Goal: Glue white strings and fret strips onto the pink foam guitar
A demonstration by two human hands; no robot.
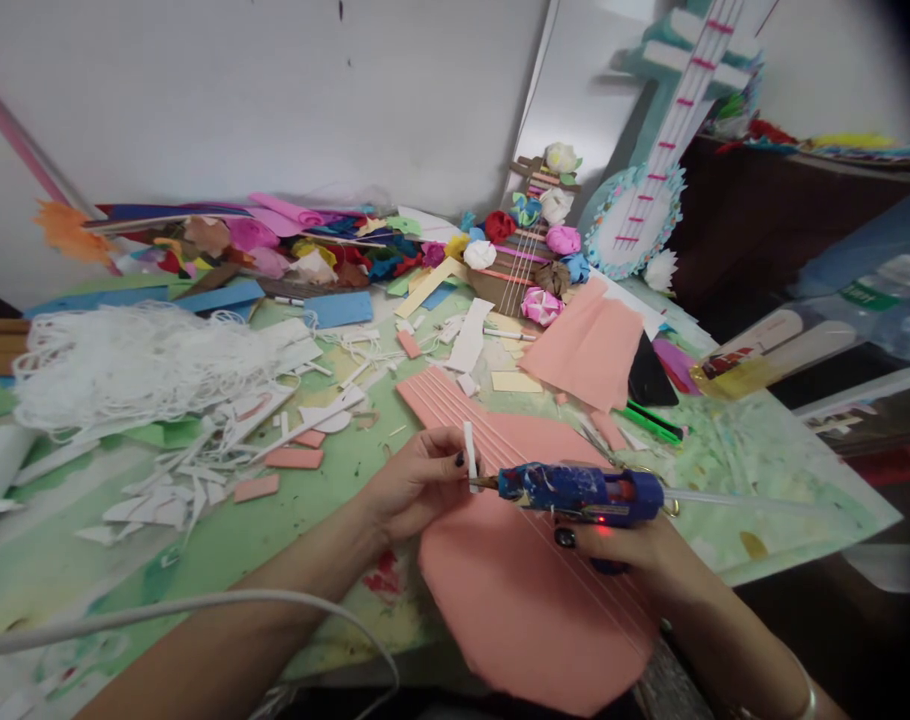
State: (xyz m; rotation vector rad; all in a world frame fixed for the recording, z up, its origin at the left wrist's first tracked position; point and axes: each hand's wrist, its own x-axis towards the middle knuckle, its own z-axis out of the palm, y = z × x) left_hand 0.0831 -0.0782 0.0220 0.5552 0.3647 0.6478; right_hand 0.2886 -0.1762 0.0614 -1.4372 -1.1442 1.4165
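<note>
Between the thumb and fingers of my left hand (425, 475), a narrow white strip (470, 448) is pinched upright. My right hand (627, 550) is wrapped round the grip of a blue hot glue gun (575, 492), whose red light is lit. The gun's nozzle points left and meets or nearly meets the lower end of the strip. A clear glue stick (732, 500) sticks out from the back of the gun. Below both hands lies a pink guitar-shaped cutout (522, 590) with white strings running along it, partly hidden by the glue gun and my right hand.
At left sits a tangled heap of white string (140, 365), with paper scraps (155, 500) around it. A pink sheet (586, 345), a green cutter (654, 422) and scissors lie beyond the gun. Flowered brown (519, 265) and teal (635, 215) instrument models lean behind. A white cable (275, 597) crosses in front.
</note>
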